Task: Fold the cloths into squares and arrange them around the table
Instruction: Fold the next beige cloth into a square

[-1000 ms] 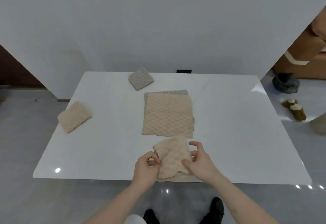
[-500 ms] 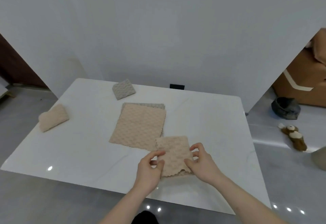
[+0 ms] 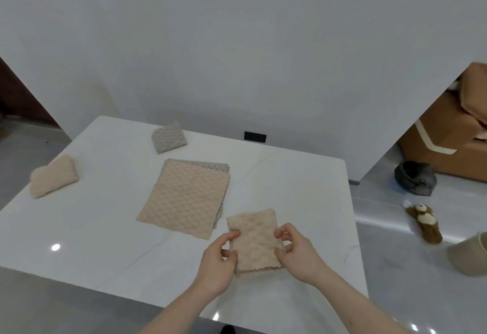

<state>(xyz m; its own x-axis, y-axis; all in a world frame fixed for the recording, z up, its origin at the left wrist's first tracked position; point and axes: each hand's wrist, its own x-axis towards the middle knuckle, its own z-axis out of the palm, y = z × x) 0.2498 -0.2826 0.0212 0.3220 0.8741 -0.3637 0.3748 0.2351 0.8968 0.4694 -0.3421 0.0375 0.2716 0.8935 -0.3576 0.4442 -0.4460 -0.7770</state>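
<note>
Left hand [image 3: 218,260] and right hand [image 3: 296,252] pinch a folded beige cloth [image 3: 254,241] (fingers curled) at the table's [image 3: 79,228] five o'clock.

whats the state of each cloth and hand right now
held beige cloth: folded, pinched by both hands
left hand: pinching its left edge
right hand: pinching its right edge
beige cloth: folded
grey cloth: folded
stacked cloths: unfolded, flat

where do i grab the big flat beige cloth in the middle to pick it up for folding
Probably by the two near corners of the flat beige cloth, coming in from the near table edge. It lies spread flat on a grey cloth, so pinch only the top layer.
</note>
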